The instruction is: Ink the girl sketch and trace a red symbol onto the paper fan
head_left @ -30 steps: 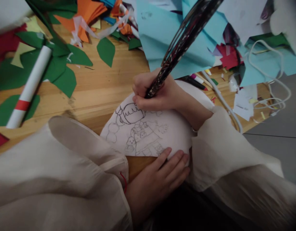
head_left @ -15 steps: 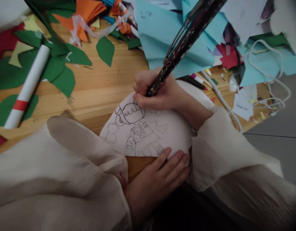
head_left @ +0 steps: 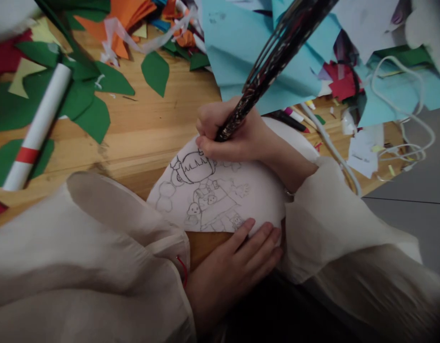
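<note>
A white sheet of paper (head_left: 266,190) with a curved outer edge lies on the wooden table. It bears a line drawing of a figure with bangs and a dress; the head is in dark lines, the rest in fainter ones. My right hand (head_left: 237,136) is closed around a dark patterned pen (head_left: 257,88) over the top of the head. The pen's tip is hidden behind my fingers. My left hand (head_left: 237,264) lies flat, fingers stretched out, on the sheet's lower edge.
Green paper leaves (head_left: 87,116) and a white marker with a red band (head_left: 39,124) lie at left. Orange paper (head_left: 128,24) is at the back. Crumpled light-blue paper (head_left: 237,62) spreads behind my right hand. A white cable (head_left: 425,119) loops at right, near the table's edge.
The view has shifted very slightly, so the things at left appear a little further left. Both hands keep nearly the same place on the paper.
</note>
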Available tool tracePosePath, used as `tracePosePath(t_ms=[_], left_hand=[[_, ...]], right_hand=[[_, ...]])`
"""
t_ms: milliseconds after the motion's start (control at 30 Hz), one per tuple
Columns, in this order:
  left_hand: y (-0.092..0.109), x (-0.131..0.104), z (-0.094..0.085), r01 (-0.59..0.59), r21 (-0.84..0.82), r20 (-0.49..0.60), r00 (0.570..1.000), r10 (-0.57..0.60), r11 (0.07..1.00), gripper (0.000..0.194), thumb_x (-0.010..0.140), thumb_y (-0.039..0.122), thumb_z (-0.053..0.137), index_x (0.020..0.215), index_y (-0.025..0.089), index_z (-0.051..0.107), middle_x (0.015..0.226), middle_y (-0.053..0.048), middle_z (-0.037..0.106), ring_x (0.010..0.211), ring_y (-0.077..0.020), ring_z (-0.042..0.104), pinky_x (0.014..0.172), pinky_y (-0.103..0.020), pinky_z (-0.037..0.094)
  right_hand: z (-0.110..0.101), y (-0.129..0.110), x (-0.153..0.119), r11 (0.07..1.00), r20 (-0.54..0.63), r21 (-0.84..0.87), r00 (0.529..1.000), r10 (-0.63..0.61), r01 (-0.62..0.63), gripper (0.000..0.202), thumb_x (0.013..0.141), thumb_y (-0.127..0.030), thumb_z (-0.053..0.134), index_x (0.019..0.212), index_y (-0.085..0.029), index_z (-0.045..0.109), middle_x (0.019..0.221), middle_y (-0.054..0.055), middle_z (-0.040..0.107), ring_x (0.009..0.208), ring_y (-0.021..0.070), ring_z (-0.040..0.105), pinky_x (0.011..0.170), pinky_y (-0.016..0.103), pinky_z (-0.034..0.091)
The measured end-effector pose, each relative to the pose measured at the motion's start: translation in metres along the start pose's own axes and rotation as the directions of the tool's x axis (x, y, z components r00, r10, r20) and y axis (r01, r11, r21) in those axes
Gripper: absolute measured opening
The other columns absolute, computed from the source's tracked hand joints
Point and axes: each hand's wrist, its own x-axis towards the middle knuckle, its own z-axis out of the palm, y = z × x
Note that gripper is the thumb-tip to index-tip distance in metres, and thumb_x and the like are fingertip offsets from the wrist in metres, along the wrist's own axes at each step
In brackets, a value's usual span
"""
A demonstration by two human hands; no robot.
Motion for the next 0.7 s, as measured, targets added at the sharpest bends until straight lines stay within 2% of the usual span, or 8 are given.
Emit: tracePosePath(t_ms=[133, 267, 400, 567, 700], left_hand=[[0.0001, -0.0003, -0.0001, 0.0, -0.006, 0.0, 1.0, 0.0, 1.0, 0.042, 0.1, 0.029, 0.036, 0.14, 0.025, 0.048, 0.147, -0.002, 0.046, 0.136, -0.0209, 0.041, 0.113, -0.044, 0.03], [-0.0006, 0.0004, -0.0011, -0.009, -0.001, 0.016, 1.0, 0.009, 1.0, 0.043, 0.1, 0.027, 0.033, 0.141, 0.024, 0.046, 0.148, -0.003, 0.044, 0.135, -0.0204, 0.041, 0.113, -0.043, 0.03], [-0.0005, 0.0012, -0.0021, -0.014, 0.003, 0.012, 1.0, 0.014, 1.0, 0.043, 0.1, 0.027, 0.035, 0.141, 0.024, 0.047, 0.147, -0.003, 0.045, 0.135, -0.0206, 0.042, 0.112, -0.044, 0.03], [-0.0007, 0.0018, -0.0041, -0.015, 0.007, 0.018, 1.0, 0.014, 1.0, 0.043, 0.099, 0.026, 0.034, 0.141, 0.025, 0.047, 0.147, -0.001, 0.046, 0.136, -0.0203, 0.042, 0.113, -0.043, 0.031], [-0.0019, 0.0009, -0.0024, -0.02, 0.0, 0.023, 1.0, 0.02, 1.0, 0.043, 0.099, 0.027, 0.035, 0.141, 0.024, 0.047, 0.147, -0.002, 0.045, 0.136, -0.0209, 0.041, 0.113, -0.043, 0.03]], right_hand=[[0.0011, -0.0005, 0.0, 0.999, 0.008, -0.017, 0.999, 0.044, -0.044, 0.035, 0.087, -0.019, 0.049, 0.064, -0.02, 0.023, 0.068, -0.004, 0.022, 0.06, 0.0038, 0.03, 0.056, 0.02, 0.03], [0.0012, 0.0003, -0.0003, 1.0, -0.038, 0.03, 0.999, 0.001, 0.0, 0.035, 0.085, -0.014, 0.05, 0.063, -0.019, 0.023, 0.068, -0.004, 0.022, 0.06, 0.0032, 0.031, 0.057, 0.02, 0.029], [0.0005, -0.0003, -0.0003, 0.999, 0.015, 0.034, 1.0, 0.019, -0.019, 0.034, 0.086, -0.013, 0.049, 0.063, -0.019, 0.024, 0.067, -0.004, 0.022, 0.061, 0.0035, 0.031, 0.058, 0.021, 0.03], [0.0019, -0.0012, -0.0005, 0.994, 0.001, 0.105, 1.0, -0.018, 0.018, 0.038, 0.083, -0.009, 0.052, 0.061, -0.019, 0.023, 0.067, -0.005, 0.019, 0.06, 0.0029, 0.03, 0.058, 0.021, 0.029], [0.0027, -0.0008, -0.0012, 0.997, 0.016, 0.075, 1.0, 0.021, -0.022, 0.037, 0.086, -0.013, 0.051, 0.063, -0.019, 0.023, 0.067, -0.004, 0.021, 0.06, 0.0036, 0.029, 0.057, 0.021, 0.029]])
